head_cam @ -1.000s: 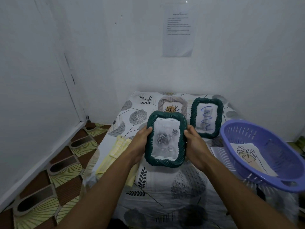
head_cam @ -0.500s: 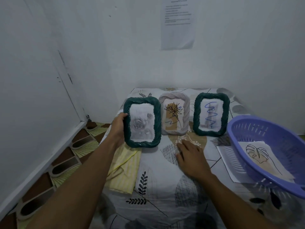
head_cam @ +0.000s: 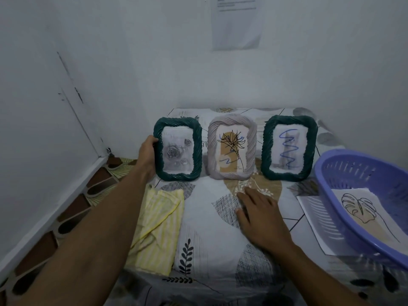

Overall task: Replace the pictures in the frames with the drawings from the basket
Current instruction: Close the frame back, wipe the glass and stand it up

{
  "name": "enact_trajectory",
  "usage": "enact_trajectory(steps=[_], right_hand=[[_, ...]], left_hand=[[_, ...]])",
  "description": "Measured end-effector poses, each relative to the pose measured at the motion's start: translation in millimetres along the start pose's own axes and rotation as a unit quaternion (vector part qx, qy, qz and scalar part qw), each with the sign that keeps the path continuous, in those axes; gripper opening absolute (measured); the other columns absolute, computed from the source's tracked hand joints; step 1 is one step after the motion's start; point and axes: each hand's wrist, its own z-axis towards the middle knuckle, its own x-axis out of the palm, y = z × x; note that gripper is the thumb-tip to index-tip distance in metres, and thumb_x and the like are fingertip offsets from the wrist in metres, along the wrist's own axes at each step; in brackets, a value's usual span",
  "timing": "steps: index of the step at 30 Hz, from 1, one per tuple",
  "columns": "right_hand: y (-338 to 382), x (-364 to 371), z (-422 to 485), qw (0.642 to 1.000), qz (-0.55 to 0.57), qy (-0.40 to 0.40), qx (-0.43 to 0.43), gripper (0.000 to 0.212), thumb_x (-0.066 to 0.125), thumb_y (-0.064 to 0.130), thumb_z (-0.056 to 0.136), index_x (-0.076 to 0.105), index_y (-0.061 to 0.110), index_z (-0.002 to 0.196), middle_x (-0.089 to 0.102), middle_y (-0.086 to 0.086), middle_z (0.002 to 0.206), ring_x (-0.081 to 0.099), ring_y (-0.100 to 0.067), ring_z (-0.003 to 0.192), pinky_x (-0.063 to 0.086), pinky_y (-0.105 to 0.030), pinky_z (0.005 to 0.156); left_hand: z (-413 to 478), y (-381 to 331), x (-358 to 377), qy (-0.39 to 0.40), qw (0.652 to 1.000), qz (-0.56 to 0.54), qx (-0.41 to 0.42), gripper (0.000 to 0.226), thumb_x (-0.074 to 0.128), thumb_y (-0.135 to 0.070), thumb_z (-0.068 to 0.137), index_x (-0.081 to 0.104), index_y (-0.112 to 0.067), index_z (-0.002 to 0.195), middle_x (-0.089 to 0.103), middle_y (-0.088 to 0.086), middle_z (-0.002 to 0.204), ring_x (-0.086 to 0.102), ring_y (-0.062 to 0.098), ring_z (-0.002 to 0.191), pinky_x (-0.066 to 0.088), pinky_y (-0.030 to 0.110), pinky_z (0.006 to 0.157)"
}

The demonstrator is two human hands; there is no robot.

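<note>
Risk: left hand (head_cam: 147,156) grips the outer edge of the dark-green rope-rimmed frame (head_cam: 178,176) w/ grey rose picture (head_cam: 176,152), upright just beside that hand. Back prop not visible; if released unseated, frame could tip on the soft leaf-print cloth (head_cam: 205,235) or knock the pale-grey frame (head_cam: 250,151) next to it. Idle right hand (head_cam: 258,214) lies flat, fingers straight, on cloth. One leaf drawing (head_cam: 357,206) sits in the lilac plastic basket (head_cam: 353,171), right of it.
</note>
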Motion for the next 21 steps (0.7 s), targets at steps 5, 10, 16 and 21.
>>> enact_trajectory(steps=[5, 10, 16, 21], right_hand=[[-1.0, 1.8, -0.5, 1.0, 0.003, 0.001, 0.004, 0.05, 0.033, 0.045, 0.096, 0.041, 0.024, 0.141, 0.037, -0.001, 0.151, 0.033, -0.017, 0.137, 0.02, -0.039, 0.113], [-1.5, 2.6, 0.9, 1.0, 0.005, 0.002, 0.006, 0.051, 0.033, 0.047, 0.095, 0.04, 0.026, 0.141, 0.037, 0.001, 0.151, 0.032, -0.015, 0.137, 0.019, -0.037, 0.113], [-2.4, 4.2, 0.3, 1.0, 0.009, 0.001, 0.009, 0.052, 0.031, 0.048, 0.094, 0.041, 0.027, 0.141, 0.037, 0.002, 0.151, 0.032, -0.014, 0.138, 0.019, -0.037, 0.114], [-2.9, 5.1, 0.7, 1.0, 0.014, 0.006, 0.014, 0.056, 0.027, 0.052, 0.093, 0.039, 0.028, 0.143, 0.035, 0.003, 0.153, 0.03, -0.013, 0.139, 0.016, -0.037, 0.116]], left_hand=[[8.6, 4.0, 3.0, 0.016, 1.0, -0.004, -0.008, 0.021, 0.049, -0.038, 0.074, 0.056, -0.02, 0.067, 0.061, 0.007, 0.065, 0.061, 0.022, 0.064, 0.053, 0.038, 0.069], [15.1, 5.2, 4.4, 0.024, 1.0, 0.004, 0.001, 0.023, 0.046, -0.037, 0.077, 0.058, -0.019, 0.071, 0.064, 0.007, 0.068, 0.062, 0.024, 0.07, 0.052, 0.039, 0.074], [20.2, 4.2, 6.2, 0.018, 1.0, 0.002, 0.007, 0.024, 0.046, -0.036, 0.08, 0.059, -0.019, 0.067, 0.066, 0.002, 0.058, 0.065, 0.018, 0.054, 0.054, 0.029, 0.057], [22.7, 2.1, 6.1, 0.036, 0.999, 0.014, 0.007, 0.022, 0.044, -0.031, 0.085, 0.059, -0.017, 0.075, 0.068, 0.001, 0.062, 0.066, 0.02, 0.06, 0.052, 0.028, 0.061]])
